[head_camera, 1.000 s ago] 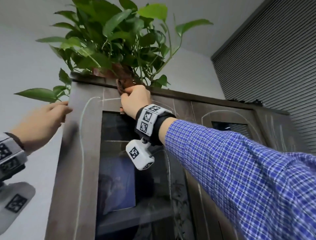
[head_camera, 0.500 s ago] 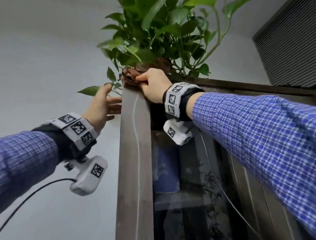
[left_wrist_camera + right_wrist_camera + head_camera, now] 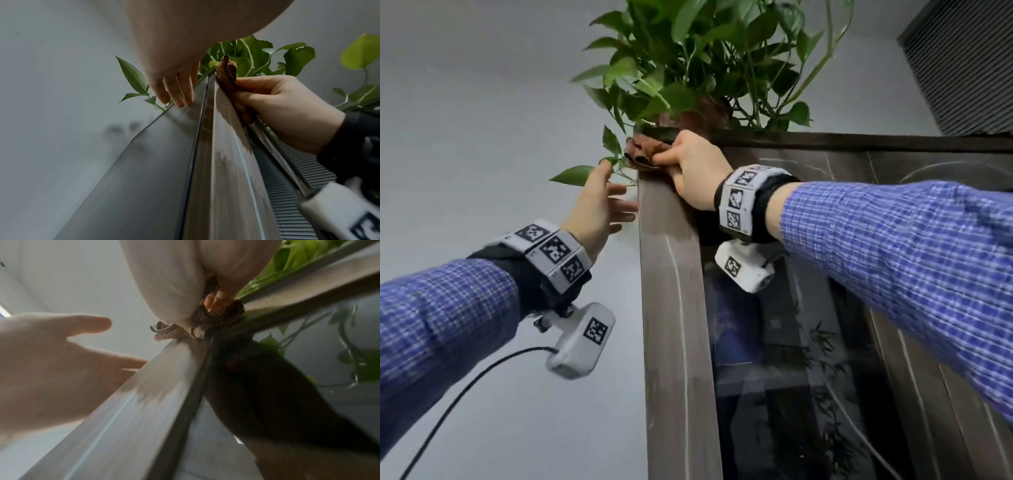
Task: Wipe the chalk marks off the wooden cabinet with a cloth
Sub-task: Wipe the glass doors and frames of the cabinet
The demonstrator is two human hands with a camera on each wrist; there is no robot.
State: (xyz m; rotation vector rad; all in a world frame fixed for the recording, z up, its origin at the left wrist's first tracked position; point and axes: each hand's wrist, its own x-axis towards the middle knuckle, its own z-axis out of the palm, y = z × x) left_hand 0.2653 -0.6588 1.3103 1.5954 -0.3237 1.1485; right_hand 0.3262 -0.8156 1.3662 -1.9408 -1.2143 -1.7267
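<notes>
A tall dark wooden cabinet with glass doors fills the lower right. A white chalk line runs down its left front post; more chalk curves mark the top rail. My right hand grips a bunched brown cloth and presses it on the post's top corner. The cloth shows in both wrist views. My left hand is open, with straight fingers touching the cabinet's left side wall just below the top.
A leafy green pot plant stands on the cabinet top, with leaves hanging over the left corner beside my left hand. A grey wall lies to the left. Ribbed blinds are at the upper right.
The view has swung left to the cabinet's corner post. My right hand and the cloth moved from the top rail to the post's top. The upper chalk line there is gone.
</notes>
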